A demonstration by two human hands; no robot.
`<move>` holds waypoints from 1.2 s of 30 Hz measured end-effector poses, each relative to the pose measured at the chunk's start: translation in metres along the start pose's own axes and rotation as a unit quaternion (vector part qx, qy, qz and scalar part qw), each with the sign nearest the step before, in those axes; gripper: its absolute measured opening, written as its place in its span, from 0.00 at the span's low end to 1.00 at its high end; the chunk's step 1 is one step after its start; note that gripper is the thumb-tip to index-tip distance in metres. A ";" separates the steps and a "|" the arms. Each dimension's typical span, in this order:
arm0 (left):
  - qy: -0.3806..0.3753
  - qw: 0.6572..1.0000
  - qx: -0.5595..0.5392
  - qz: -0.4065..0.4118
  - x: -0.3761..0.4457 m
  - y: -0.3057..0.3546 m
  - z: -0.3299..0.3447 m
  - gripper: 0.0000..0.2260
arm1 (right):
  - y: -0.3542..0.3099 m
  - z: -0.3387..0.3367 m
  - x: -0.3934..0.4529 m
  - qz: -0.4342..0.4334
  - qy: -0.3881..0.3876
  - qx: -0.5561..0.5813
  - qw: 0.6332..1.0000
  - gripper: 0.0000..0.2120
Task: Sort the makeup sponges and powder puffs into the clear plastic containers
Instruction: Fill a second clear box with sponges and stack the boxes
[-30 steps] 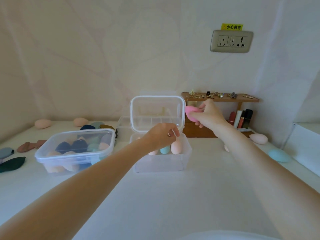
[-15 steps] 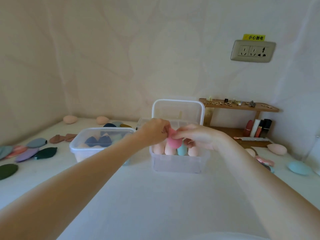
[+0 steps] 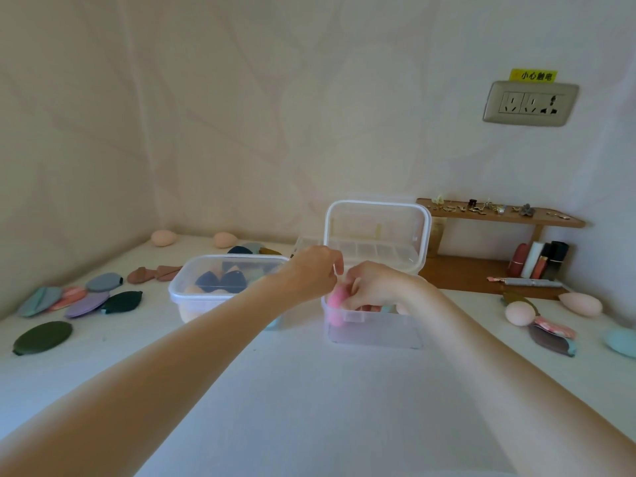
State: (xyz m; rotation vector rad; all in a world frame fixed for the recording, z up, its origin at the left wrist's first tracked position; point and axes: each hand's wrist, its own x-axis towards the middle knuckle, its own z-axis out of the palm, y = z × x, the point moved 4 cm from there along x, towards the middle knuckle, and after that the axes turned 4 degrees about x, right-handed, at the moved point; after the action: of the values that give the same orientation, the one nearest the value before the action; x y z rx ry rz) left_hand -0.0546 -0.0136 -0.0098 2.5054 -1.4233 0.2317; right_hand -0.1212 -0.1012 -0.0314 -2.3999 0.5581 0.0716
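Both hands meet over the left end of the open clear container point(image 3: 375, 330) at the middle of the white table point(image 3: 309, 407). The right hand point(image 3: 373, 287) curls its fingers down onto the pink sponge point(image 3: 334, 306), which stands inside the container against its left wall, partly below the rim. The left hand point(image 3: 311, 275) hovers just beside it with fingers bent; whether they touch the sponge or hold anything cannot be told, as the right hand hides the contact. Other pale sponges in the same container are mostly covered by the right hand. The container's lid point(image 3: 377, 232) stands upright behind it. To the left sits a second clear container point(image 3: 220, 287) with dark blue and peach sponges inside. Flat powder puffs point(image 3: 86, 301) lie on the far left of the table, and a dark green puff point(image 3: 43, 337) lies nearer. On the right, peach sponges point(image 3: 580, 304) and a blue sponge point(image 3: 621, 342) rest by a wooden shelf point(image 3: 499, 215).
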 end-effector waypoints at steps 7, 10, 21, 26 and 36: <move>-0.030 0.999 -0.007 0.009 -0.005 -0.001 0.002 0.12 | -0.008 0.002 0.001 -0.013 0.029 -0.060 0.998 0.11; -0.046 0.999 -0.006 0.027 -0.008 0.001 0.003 0.11 | -0.007 0.006 0.006 -0.024 0.051 -0.070 0.996 0.07; -0.049 0.998 0.017 0.037 -0.008 0.008 -0.002 0.14 | -0.007 -0.010 -0.009 0.008 0.011 -0.044 0.999 0.09; -0.058 0.997 0.025 0.039 -0.011 0.007 0.003 0.11 | -0.005 -0.008 -0.009 0.008 0.016 -0.028 0.999 0.09; -0.026 0.998 0.055 0.030 -0.008 0.004 0.000 0.09 | -0.007 -0.011 -0.013 0.002 0.020 -0.024 1.000 0.10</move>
State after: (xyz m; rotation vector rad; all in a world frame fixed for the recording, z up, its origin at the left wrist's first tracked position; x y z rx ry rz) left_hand -0.0618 -0.0087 -0.0110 2.5762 -1.5470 0.2632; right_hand -0.1311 -0.0984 -0.0156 -2.4514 0.5856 0.0396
